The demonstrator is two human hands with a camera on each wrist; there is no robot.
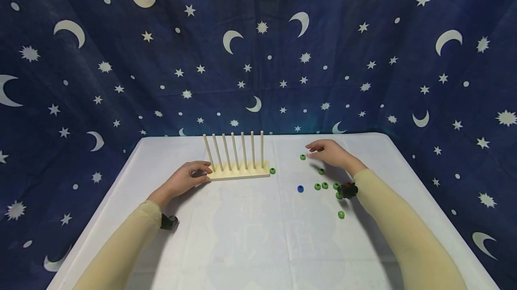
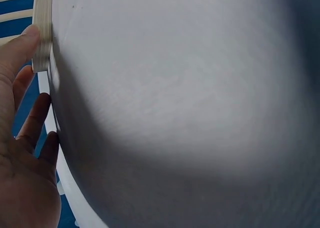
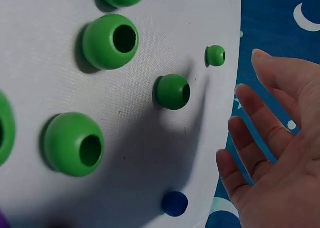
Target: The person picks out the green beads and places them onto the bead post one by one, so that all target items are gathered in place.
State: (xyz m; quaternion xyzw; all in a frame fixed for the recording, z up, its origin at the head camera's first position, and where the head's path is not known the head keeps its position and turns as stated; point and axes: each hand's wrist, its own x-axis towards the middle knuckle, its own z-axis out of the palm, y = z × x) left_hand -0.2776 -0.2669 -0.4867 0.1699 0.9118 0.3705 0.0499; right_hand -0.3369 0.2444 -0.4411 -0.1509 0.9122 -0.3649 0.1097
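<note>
A pale wooden rack [image 1: 239, 172] with several upright pegs stands at the back middle of the white table [image 1: 250, 236]. My left hand [image 1: 188, 178] rests on the table at the rack's left end. Its thumb [image 2: 20, 45] touches the end of the rack's base [image 2: 43, 28], with the fingers relaxed. My right hand [image 1: 330, 152] hovers open and holds nothing, its fingertips close to a green bead [image 1: 303, 157]. Several more green beads [image 1: 321, 186] and one blue bead [image 1: 300, 188] lie scattered under and in front of that hand. In the right wrist view my right hand [image 3: 275, 153] shows straight fingers beside green beads [image 3: 172, 91] and the blue bead [image 3: 174, 203].
One green bead [image 1: 272, 171] lies against the rack's right end. A dark blue cloth with moons and stars [image 1: 258, 47] hangs behind and around the table. Black wrist cameras [image 1: 168, 221] sit on both forearms.
</note>
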